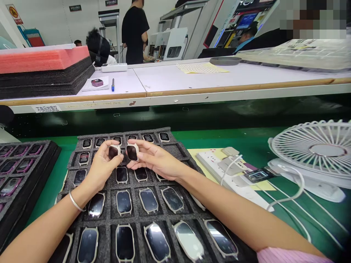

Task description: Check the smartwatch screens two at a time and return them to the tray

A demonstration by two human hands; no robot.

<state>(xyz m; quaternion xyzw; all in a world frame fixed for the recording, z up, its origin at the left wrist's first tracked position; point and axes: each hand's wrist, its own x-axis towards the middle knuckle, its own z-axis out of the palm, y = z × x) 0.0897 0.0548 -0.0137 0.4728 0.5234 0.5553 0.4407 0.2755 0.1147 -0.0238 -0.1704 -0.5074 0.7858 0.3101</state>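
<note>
My left hand (105, 164) grips a watch case (113, 152) with a pale frame and a dark screen. Just to its right, my right hand (153, 157) pinches a second watch case (132, 152) of the same kind. Both are held up side by side above a dark grey foam tray (109, 223). Rows of pale-framed watch cases lie in its compartments, such as one watch case (124, 243) near the front. In the back row, several watch cases (164, 137) show white text on their screens. My forearms hide parts of the tray.
At left stands a stack of foam trays (41, 175) with purple-framed watches. A power strip (233, 179) with cables and a white fan (323, 149) sit at right. Behind runs a raised shelf (161, 82) with pink foam (44, 58), a pen (113, 84) and a purple watch case (97, 82).
</note>
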